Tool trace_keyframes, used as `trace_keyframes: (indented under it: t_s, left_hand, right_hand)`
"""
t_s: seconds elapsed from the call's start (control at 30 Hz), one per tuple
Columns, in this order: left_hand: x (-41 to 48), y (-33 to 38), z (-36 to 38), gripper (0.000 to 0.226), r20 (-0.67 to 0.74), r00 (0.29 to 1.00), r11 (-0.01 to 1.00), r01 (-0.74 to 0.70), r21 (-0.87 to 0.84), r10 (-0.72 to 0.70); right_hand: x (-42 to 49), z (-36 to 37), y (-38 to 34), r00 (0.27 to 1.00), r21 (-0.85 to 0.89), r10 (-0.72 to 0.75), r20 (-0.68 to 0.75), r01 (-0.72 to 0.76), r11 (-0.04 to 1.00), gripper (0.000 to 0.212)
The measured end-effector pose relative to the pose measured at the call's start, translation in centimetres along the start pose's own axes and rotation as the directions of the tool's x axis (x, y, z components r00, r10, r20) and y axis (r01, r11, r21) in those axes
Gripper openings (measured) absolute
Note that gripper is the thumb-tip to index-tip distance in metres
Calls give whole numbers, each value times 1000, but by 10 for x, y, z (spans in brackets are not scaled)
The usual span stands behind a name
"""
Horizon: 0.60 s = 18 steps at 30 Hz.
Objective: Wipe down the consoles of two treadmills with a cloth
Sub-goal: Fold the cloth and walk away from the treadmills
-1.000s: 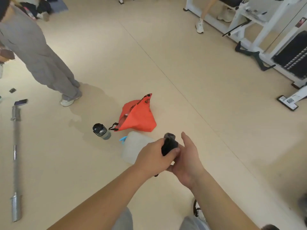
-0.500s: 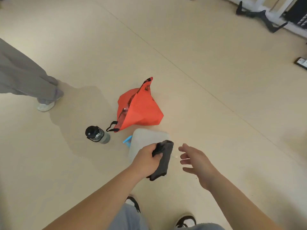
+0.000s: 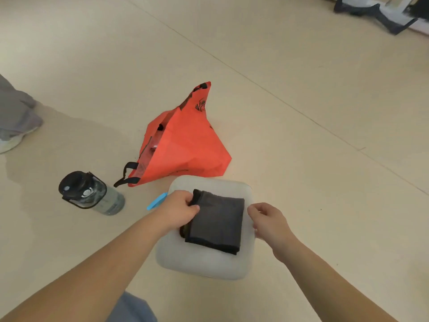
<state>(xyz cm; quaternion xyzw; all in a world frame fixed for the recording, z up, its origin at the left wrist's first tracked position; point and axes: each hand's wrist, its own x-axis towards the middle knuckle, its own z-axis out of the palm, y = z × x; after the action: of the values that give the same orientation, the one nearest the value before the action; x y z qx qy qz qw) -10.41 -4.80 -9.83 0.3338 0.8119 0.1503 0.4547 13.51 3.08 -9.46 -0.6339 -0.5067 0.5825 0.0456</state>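
A folded dark grey cloth lies flat on a white plastic container that sits on the floor. My left hand pinches the cloth's upper left corner between thumb and fingers. Just right of the cloth hovers my right hand, fingers loosely curled and holding nothing. No treadmill console is in view.
An orange tote bag stands behind the container. A dark-lidded water bottle lies to its left, with a small blue tab by the container. A person's grey trouser leg and shoe are at far left. Gym equipment stands top right.
I have bent lower toward the floor. My left hand brought the hanging cloth down and laid it flat on the white container. My right hand stays beside it, apart from the cloth.
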Motion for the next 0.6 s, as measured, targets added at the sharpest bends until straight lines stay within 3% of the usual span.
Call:
trace_keyframes:
  t_s: [0.07, 0.13, 0.27, 0.33, 0.5, 0.6]
  left_hand:
    - [10, -20, 3, 28, -192, 981, 951, 32, 308, 30]
    - [7, -28, 6, 57, -252, 968, 911, 96, 401, 9]
    - [9, -28, 22, 80, -135, 980, 957, 177, 231, -149]
    - [13, -25, 26, 88, -132, 978, 967, 185, 178, -163]
    - [28, -10, 19, 95, -130, 991, 985, 59, 163, -38]
    - [32, 4, 26, 89, -129, 988, 984, -63, 165, 85]
  right_hand:
    - [14, 8, 12, 999, -45, -31, -43, 29, 999, 35]
    - [22, 13, 19, 993, -96, -70, -95, 61, 993, 45]
    - [32, 21, 13, 991, -170, -82, -109, 63, 983, 86]
    - [35, 26, 10, 991, -179, -96, -94, 78, 981, 95]
    - [32, 25, 15, 983, -271, -67, -172, 18, 962, 86]
    - [31, 12, 22, 977, -161, 12, -215, -48, 986, 76]
